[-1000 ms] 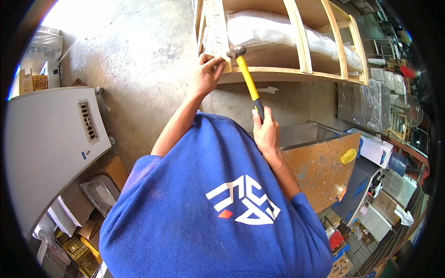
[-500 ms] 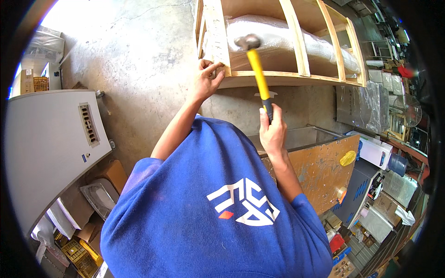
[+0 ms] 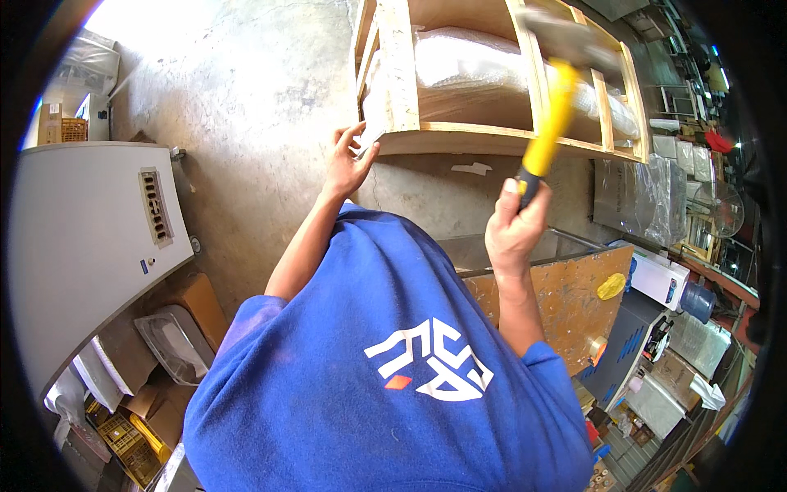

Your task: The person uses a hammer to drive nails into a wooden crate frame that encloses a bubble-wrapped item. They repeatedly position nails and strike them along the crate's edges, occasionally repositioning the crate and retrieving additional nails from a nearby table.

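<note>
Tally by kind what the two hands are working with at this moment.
Hammer, yellow handle, gripped by the right hand: 1
Wooden crate frame, touched at its corner by the left hand: 1
Wrapped bundle inside the frame: 1
Total: 3

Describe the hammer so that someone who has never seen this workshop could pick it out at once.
Start at the open wooden crate frame at the top of the view, with a plastic-wrapped load inside. In front of its right half the right hand grips the hammer by the dark lower end. Its bright yellow handle, blurred as it rises to a grey head, is the only yellow among the pale slats.
</note>
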Demonstrator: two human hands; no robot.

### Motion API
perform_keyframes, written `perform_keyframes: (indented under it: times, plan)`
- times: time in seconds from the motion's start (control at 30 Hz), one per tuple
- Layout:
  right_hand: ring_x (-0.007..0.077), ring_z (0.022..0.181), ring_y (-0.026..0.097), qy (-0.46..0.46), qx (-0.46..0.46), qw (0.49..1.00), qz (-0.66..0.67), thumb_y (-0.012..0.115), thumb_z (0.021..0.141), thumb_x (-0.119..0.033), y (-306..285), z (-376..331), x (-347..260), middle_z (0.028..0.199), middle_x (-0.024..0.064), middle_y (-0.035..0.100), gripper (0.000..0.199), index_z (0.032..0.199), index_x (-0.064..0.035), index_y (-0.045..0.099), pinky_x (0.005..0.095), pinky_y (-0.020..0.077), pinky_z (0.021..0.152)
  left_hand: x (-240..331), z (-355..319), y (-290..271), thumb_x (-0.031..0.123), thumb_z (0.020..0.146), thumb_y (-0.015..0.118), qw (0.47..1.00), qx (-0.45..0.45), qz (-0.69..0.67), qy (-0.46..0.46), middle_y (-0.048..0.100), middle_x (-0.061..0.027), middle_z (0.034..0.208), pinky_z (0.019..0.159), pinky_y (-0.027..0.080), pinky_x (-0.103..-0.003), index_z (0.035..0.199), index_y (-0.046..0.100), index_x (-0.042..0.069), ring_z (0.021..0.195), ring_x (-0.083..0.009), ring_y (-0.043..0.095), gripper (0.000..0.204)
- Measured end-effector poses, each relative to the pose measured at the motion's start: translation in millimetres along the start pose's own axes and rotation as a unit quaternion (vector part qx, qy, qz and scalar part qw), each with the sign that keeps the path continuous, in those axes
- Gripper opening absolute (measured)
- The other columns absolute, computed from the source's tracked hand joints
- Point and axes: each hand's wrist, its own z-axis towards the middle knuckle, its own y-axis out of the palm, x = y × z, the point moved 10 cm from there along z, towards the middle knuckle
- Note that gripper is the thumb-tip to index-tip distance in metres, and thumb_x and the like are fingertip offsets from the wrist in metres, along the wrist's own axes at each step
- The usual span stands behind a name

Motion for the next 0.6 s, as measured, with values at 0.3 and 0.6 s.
perform_keyframes:
  times: [0.3,0.6]
  plan:
    - [0.0245,0.052,0.060,0.172,-0.226,0.950,-0.130,0.060,0.102,-0.035,45.3,-46.9,79.2,0.061,0.0157,0.057,0.033,0.094,-0.0033,0.054,0.0412,0.0424,0.048,-36.2,-9.4,-17.9,0.025,0.086,0.076,0.998,0.006,-0.016,-0.060,0.058,-0.0111,0.114,0.076,0.054,-0.033,0.132,0.062,0.009,0.092,-0.0184,0.059,0.051]
    - [0.0340,0.060,0.066,-0.040,-0.015,0.997,-0.063,0.059,0.102,-0.021,19.5,-35.1,19.7,0.070,0.0187,0.062,0.022,0.103,-0.0020,0.049,0.0440,0.0494,0.053,-44.2,-16.7,-11.4,0.022,0.090,0.074,0.997,-0.031,0.002,-0.067,0.058,-0.0110,0.113,0.071,0.056,-0.030,0.132,0.063,0.006,0.087,-0.0134,0.060,0.046]
